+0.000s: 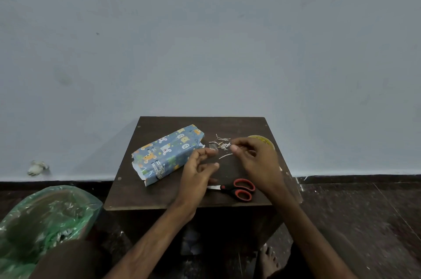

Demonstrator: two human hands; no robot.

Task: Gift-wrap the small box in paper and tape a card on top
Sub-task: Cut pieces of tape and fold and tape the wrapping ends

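Note:
The box [167, 154], wrapped in blue animal-print paper, lies slanted on the left half of the small dark table [141, 196]; its near end shows loose paper edges. Just right of it, my right hand [255, 160] pinches one end of a faint clear tape strip [213, 147] between thumb and forefinger. My left hand [199, 168] hovers beside the box, its forefinger tip at the strip's other end and its thumb apart from it. A yellowish tape roll [265, 140] peeks out behind my right hand. No card is in view.
Red-handled scissors [239, 188] lie near the table's front edge under my wrists. Thin paper scraps [222, 142] are scattered at the back right. A green plastic bag [43, 221] sits on the floor to the left. My bare foot [268, 258] is below the table.

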